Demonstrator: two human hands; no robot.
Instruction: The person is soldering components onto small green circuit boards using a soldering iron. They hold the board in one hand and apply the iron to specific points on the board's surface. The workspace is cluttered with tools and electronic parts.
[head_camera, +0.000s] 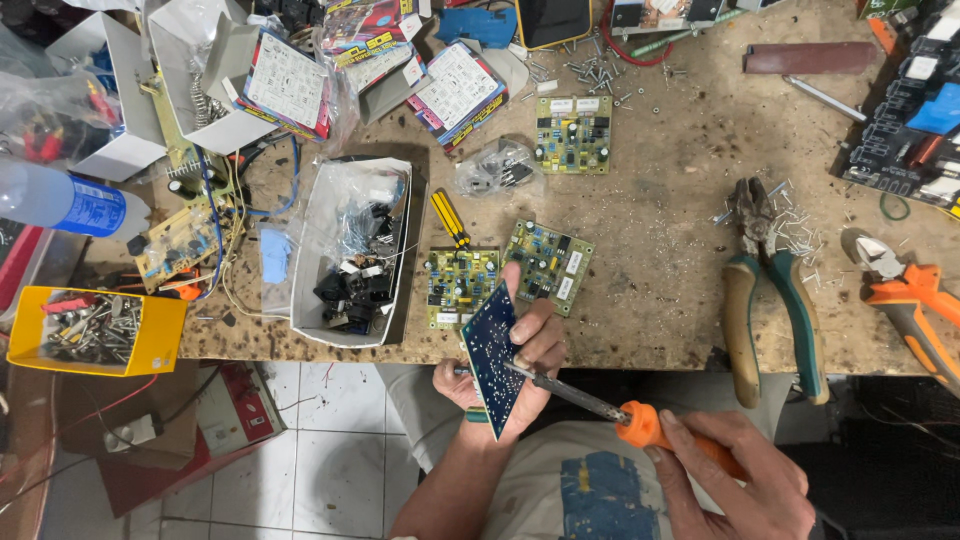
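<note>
orange cutters (915, 300) run off the right edge; board (493, 360) hides soldering iron (600, 402) tip.

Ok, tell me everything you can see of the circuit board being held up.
The circuit board is a dark blue rectangle, its solder side toward the camera and speckled with small pale solder points. It is tilted on edge below the front of the workbench, above the person's lap. The left hand grips it, thumb on one side and fingers behind. The metal tip of the orange-handled soldering iron, held by the right hand, touches its face.
</note>
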